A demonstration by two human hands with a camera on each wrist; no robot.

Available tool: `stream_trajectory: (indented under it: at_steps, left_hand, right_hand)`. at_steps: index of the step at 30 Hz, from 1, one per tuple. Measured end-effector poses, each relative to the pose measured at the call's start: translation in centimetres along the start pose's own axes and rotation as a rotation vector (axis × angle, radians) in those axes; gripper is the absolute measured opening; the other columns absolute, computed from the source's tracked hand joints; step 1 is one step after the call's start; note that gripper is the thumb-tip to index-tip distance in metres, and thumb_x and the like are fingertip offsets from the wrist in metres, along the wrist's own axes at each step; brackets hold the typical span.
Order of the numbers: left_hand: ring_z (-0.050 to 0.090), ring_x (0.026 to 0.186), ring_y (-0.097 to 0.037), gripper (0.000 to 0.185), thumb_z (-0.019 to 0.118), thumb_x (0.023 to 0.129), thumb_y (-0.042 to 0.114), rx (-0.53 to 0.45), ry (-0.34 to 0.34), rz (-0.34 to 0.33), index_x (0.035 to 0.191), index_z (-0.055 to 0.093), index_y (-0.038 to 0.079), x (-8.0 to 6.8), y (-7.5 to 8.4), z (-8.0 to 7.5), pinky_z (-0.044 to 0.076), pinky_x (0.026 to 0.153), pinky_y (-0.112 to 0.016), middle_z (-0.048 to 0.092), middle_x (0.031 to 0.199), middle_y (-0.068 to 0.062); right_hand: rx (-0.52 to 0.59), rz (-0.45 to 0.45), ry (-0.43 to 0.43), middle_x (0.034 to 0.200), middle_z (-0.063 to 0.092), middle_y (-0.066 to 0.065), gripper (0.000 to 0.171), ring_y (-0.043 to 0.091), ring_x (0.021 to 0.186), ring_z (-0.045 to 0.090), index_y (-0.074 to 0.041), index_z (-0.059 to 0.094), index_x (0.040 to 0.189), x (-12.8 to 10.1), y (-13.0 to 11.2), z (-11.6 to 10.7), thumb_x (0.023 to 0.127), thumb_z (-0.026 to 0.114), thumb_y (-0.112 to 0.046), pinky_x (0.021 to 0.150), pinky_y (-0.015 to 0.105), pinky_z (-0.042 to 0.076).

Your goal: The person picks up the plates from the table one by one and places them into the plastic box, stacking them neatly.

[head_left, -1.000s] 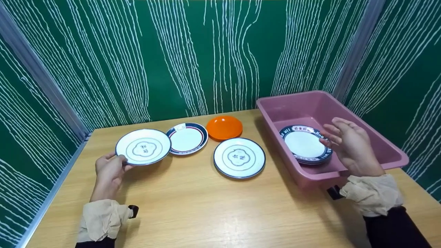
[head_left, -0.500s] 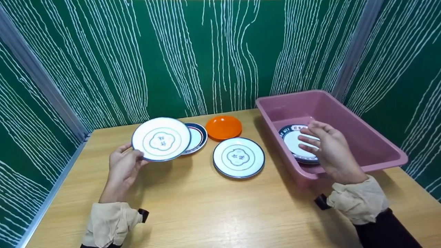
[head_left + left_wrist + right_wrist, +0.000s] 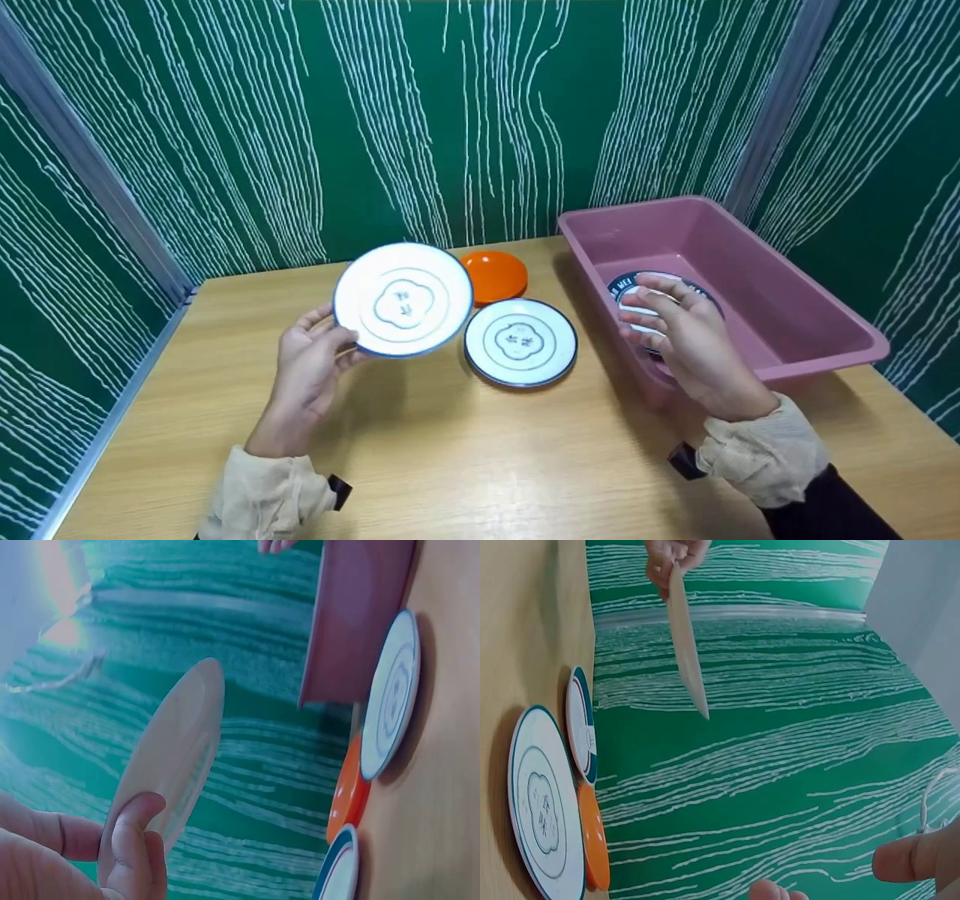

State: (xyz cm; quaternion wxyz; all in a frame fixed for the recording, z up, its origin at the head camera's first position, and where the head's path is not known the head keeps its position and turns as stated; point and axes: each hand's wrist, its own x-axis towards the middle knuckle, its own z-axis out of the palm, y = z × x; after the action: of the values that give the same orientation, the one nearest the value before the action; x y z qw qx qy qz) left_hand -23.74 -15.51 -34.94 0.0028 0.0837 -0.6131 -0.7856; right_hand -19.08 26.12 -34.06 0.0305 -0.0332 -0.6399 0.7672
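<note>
My left hand (image 3: 307,367): I am pinching the near rim of the white plate (image 3: 403,298), thumb on top, fingers curled beneath.
Plate's place: I am holding it lifted above the worktop (image 3: 465,457), tilted toward me.
Direction: the pink tub (image 3: 810,315) is lying to the plate's right, beyond the flat plate (image 3: 520,342).
My right hand (image 3: 686,341): I am hovering it over the tub's near edge, nearer the tub, fingers loose, holding nothing.
Plate's look: round, white, blue-rimmed, with a flower outline at centre.

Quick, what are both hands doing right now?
Left hand: holding the round white plate with a blue flower outline by its edge, lifted off the wooden table.
Right hand: open, holding nothing, over the pink plastic tub.
</note>
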Motion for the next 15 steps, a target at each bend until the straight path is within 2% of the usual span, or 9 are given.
stream_trajectory:
  at_steps: [5,15]
  left_hand:
    - [0.069,0.094,-0.023,0.056,0.056,0.095,-0.009,0.0,-0.038,-0.003,0.147,0.036,0.004,-1.0,-0.6,1.4,0.062,0.078,-0.03,0.06,0.134,-0.02]
    - [0.068,0.094,-0.026,0.056,0.058,0.093,-0.01,-0.005,-0.117,0.006,0.144,0.039,0.005,-3.2,-1.3,3.4,0.062,0.076,-0.032,0.062,0.133,-0.02]
  right_hand:
    - [-0.005,0.024,-0.021,0.128,0.058,0.013,0.038,0.023,0.108,0.066,-0.01,0.044,0.138,-0.3,0.3,0.8,0.106,0.056,-0.028,0.098,0.033,0.056]
    - [-0.007,0.04,-0.096,0.124,0.057,0.016,0.054,0.023,0.107,0.066,0.002,0.035,0.148,-0.5,1.3,2.5,0.106,0.057,-0.023,0.103,0.036,0.053]
